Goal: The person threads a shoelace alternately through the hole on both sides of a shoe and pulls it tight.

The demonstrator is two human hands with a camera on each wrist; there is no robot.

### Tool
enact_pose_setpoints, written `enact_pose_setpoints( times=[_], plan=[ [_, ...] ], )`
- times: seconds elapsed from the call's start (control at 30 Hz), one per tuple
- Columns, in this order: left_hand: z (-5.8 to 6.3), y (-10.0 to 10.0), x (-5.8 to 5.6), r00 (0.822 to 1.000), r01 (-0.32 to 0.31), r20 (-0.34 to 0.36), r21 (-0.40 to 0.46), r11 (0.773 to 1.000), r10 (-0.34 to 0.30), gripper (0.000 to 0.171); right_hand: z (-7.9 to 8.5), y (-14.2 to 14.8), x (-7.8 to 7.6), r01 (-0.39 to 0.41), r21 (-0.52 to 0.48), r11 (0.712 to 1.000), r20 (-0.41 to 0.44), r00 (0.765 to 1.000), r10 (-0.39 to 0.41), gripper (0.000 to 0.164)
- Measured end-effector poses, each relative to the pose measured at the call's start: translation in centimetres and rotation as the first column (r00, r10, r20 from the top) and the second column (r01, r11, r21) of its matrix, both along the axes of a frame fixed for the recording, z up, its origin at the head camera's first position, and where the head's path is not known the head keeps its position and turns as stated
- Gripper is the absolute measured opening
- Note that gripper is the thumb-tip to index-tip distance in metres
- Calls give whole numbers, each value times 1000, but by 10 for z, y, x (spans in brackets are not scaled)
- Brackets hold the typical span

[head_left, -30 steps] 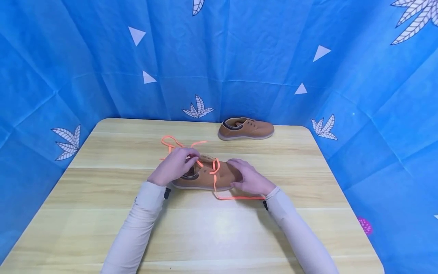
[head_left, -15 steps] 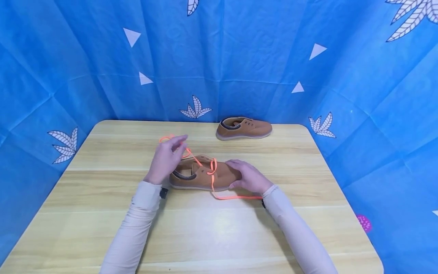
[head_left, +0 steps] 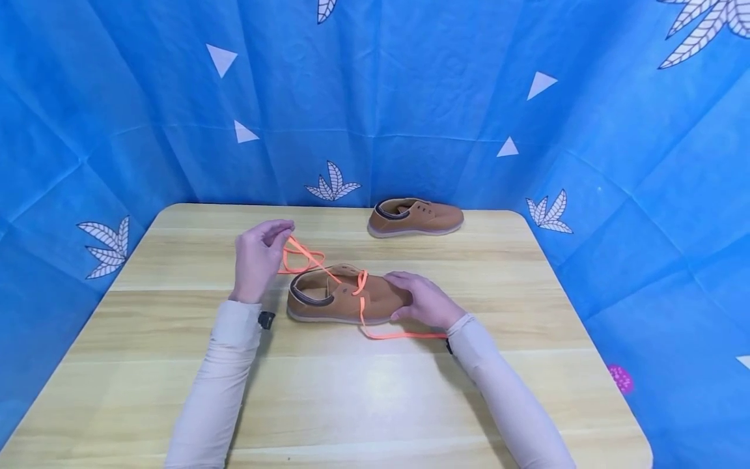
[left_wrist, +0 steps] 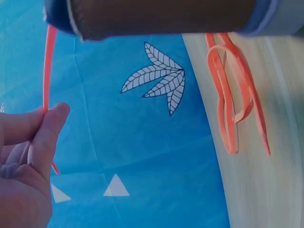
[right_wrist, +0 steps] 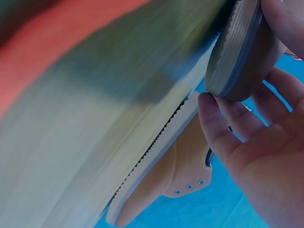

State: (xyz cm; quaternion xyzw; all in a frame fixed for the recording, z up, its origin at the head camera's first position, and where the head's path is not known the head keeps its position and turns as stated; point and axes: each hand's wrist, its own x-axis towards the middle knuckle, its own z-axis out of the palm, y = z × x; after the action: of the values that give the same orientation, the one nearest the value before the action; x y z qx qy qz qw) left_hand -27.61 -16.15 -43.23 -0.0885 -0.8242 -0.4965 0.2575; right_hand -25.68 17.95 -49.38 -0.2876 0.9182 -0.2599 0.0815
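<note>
A brown lace-up shoe [head_left: 377, 299] lies on the table with its toe to the right, an orange shoelace threaded near its front eyelets. My left hand [head_left: 256, 264] is raised beyond the heel end, thumb and fingertips pinching the shoelace [left_wrist: 48, 71]. In the left wrist view a short tip pokes out below the pinch. The pinched length runs taut down to the shoe. My right hand [head_left: 428, 303] holds the toe, with the thumb on the near side and the fingers over the far side. The right wrist view shows its fingers against the toe and sole [right_wrist: 247, 52].
A second brown shoe [head_left: 416, 218], without a lace in its eyelets, stands at the table's back edge. One lace end [head_left: 404, 336] trails on the wooden table [head_left: 375, 404] toward my right wrist. A blue patterned curtain [head_left: 375, 98] borders the back and sides.
My left hand has moved left and up from the shoe's opening, drawing the shoelace out into a straighter line. My right hand has stayed on the toe.
</note>
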Motion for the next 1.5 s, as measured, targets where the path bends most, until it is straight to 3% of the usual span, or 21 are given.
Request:
enact_pose_setpoints(
  times=[0.1, 0.2, 0.3, 0.4, 0.53, 0.6, 0.67, 0.77, 0.83, 0.93, 1.03, 1.1, 1.23, 1.4, 1.5],
  plan=[
    [3, -4, -7, 998, 26, 51, -31, 999, -24, 20, 2, 1, 1, 6, -3, 1000, -10, 1000, -6, 85],
    [-2, -8, -15, 982, 87, 177, -88, 992, -70, 21, 2, 2, 1, 15, 4, 1000, -10, 1000, -15, 86],
    [-16, -15, -20, 936, 174, 335, -179, 968, -107, 24, 1, 3, 1, 12, 11, 1000, -4, 1000, -12, 86],
    [-34, -24, -23, 887, 256, 446, -253, 933, -123, 29, 1, 1, 2, 5, 12, 1000, 5, 1000, -5, 88],
    [-49, -31, -19, 862, 302, 494, -323, 897, -113, 36, 3, -2, 9, 10, 8, 1000, -19, 1000, -9, 90],
    [-52, -33, -16, 864, 303, 494, -358, 883, -96, 38, 6, -4, 16, 26, -14, 1000, -59, 998, -27, 83],
    [-50, -31, -13, 873, 294, 480, -381, 876, -84, 37, 11, -6, 26, 47, -44, 998, -96, 994, -51, 63],
    [-40, -22, -7, 889, 288, 445, -368, 884, -104, 35, 22, -12, 42, 64, -80, 995, -115, 991, -73, 24],
    [-31, -12, -2, 898, 300, 417, -345, 889, -141, 35, 26, -18, 52, 44, -55, 998, -114, 992, -50, 10],
    [-18, 7, 4, 897, 344, 390, -317, 884, -209, 35, 24, -28, 62, -16, 58, 998, -134, 991, 24, 13],
    [-13, 25, 9, 890, 395, 369, -334, 856, -266, 35, 13, -39, 67, -50, 177, 983, -187, 979, 84, 19],
    [-15, 33, 10, 886, 420, 360, -360, 833, -291, 34, 7, -45, 68, -39, 246, 968, -228, 969, 97, 24],
    [-21, 44, 12, 881, 433, 378, -399, 809, -285, 33, 0, -50, 69, -18, 315, 949, -297, 948, 117, 28],
    [-26, 49, 14, 873, 437, 409, -413, 799, -267, 34, 6, -41, 76, 21, 296, 955, -347, 934, 88, 8],
    [-25, 49, 14, 873, 436, 415, -427, 792, -257, 35, 13, -30, 79, 94, 228, 969, -408, 913, 8, 13]
  ],
)
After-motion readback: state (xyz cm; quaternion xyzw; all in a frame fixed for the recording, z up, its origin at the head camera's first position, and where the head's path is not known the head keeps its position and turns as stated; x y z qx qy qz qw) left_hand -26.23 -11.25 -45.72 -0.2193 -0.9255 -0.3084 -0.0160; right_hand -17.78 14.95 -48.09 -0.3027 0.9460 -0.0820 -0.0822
